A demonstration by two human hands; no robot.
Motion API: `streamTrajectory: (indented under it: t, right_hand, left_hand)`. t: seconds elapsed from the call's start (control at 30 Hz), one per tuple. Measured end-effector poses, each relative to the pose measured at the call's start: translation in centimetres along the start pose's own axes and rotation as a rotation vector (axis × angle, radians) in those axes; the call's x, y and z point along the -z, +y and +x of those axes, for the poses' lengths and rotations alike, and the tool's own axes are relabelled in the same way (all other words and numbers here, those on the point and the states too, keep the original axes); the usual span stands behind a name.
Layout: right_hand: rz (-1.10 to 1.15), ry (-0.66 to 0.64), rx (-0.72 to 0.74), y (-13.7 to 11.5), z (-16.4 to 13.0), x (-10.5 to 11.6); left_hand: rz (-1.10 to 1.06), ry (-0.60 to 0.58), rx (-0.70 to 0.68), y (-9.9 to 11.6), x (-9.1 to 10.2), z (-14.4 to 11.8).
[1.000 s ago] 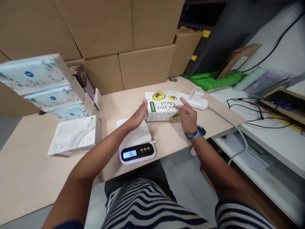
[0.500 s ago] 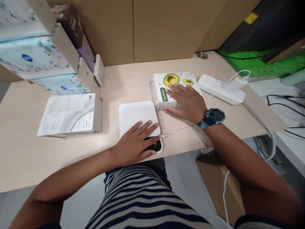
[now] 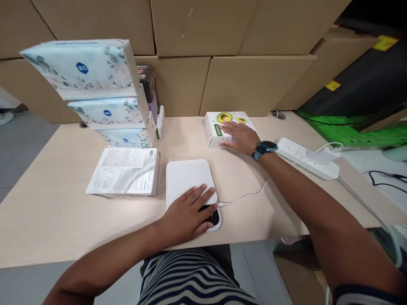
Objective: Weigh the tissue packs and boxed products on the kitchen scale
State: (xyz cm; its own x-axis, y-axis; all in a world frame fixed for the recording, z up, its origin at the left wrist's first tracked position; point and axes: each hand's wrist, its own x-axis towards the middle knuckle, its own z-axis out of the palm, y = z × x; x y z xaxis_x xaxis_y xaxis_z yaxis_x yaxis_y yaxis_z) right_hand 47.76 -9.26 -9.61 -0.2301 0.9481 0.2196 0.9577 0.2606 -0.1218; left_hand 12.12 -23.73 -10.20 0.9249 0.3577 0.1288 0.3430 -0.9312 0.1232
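My left hand point(image 3: 190, 215) lies with fingers spread over the front part of a white flat kitchen scale point(image 3: 187, 176), partly covering its black display panel point(image 3: 211, 216). A white cable point(image 3: 243, 196) runs from the scale's right side. My right hand point(image 3: 241, 136), a watch on its wrist, rests with outstretched fingers on a white box with avocado pictures point(image 3: 211, 127). Its fingers lie across the box's top and the thumb is at the near edge. The box stands behind the scale, to its right, near the cardboard wall.
Left of the scale sits a white printed box point(image 3: 124, 171). Behind it rise stacked tissue packs point(image 3: 95, 72), with smaller boxes point(image 3: 160, 123) beside them. A white power strip point(image 3: 307, 159) lies at right. Cardboard boxes point(image 3: 178, 84) line the table's point(image 3: 41, 212) back edge.
The view has tilted up. My right hand and the avocado box have moved back, away from the scale. My left hand stays on the scale.
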Motion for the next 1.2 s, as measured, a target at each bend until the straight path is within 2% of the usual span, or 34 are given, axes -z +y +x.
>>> streamTrajectory:
  t: [0.17,0.37,0.53,0.63,0.67,0.73,0.8,0.83,0.9,0.93,0.97,1.07,1.13,1.2]
  right_hand:
    - [-0.025,0.001,-0.023,0.6,3.1,-0.5]
    - [-0.056,0.011,-0.008,0.7,3.5,-0.9]
    - [0.003,-0.011,-0.082,0.1,4.2,-0.7]
    - [0.075,-0.01,-0.099,-0.6,4.6,-0.3]
    - [0.098,0.0,-0.1,-1.0,4.5,-0.2]
    - [0.162,0.035,-0.101,-2.4,3.9,-0.2]
    - [0.248,0.088,-0.089,-4.7,2.5,-0.7]
    - [0.288,0.113,-0.075,-6.3,1.5,-1.1]
    - [0.456,0.161,-0.057,-10.2,-1.0,-2.1]
    - [0.586,0.173,-0.068,-12.4,-2.2,-2.6]
    - [0.782,0.174,-0.106,-14.8,-3.3,-3.1]
    - [1.249,0.04,-0.243,-22.1,-5.0,-4.1]
    - [1.366,-0.07,-0.24,-26.4,-4.8,-4.3]
    - [1.429,-0.13,-0.145,-29.6,-4.1,-4.0]
  left_hand:
    - [-0.006,0.041,-0.009,0.2,-0.1,0.0]
    - [0.01,0.068,-0.001,0.4,-0.3,-0.5]
    - [0.034,0.022,0.008,0.8,-0.1,0.5]
    - [0.033,-0.011,0.033,2.4,1.6,0.7]
    - [0.029,0.023,0.028,3.1,2.6,0.3]
    - [0.012,0.184,0.013,3.9,5.0,-1.8]
    - [-0.021,0.427,0.083,3.3,7.5,-5.3]
    - [-0.049,0.554,0.185,2.3,8.6,-7.4]
    - [-0.145,0.785,0.497,-1.1,10.2,-11.7]
    - [-0.246,0.835,0.699,-3.3,10.7,-13.6]
    - [-0.386,0.861,0.879,-5.7,10.8,-15.2]
    - [-0.786,0.85,1.097,-11.7,9.9,-17.6]
    - [-0.956,0.802,1.129,-13.4,8.7,-17.4]
    - [-1.115,0.764,1.021,-13.1,7.6,-16.5]
